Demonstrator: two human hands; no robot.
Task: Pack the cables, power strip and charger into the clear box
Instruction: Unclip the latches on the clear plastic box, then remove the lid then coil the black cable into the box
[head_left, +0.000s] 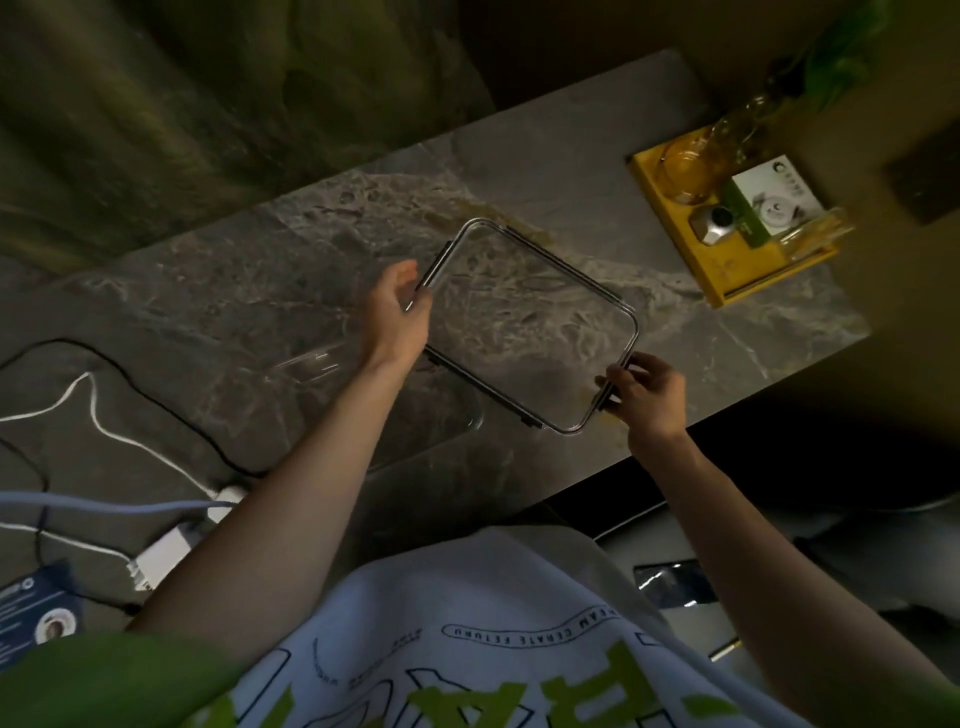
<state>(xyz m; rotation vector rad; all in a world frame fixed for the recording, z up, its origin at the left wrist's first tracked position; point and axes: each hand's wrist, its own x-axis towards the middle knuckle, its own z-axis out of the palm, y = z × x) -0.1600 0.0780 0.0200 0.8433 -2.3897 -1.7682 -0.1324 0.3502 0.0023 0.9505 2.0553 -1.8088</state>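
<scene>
Both your hands, left hand (397, 306) and right hand (644, 392), are only pinching the lid (530, 325) by its edges mid-frame, so it could slip and smack the surface (260, 291).

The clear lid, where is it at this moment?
In the head view, the clear lid is at the centre, held above the marble table between the left hand and right hand.

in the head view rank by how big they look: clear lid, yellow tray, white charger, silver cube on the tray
1. clear lid
2. yellow tray, though it lies farther off, so the gap may mislead
3. white charger
4. silver cube
</scene>
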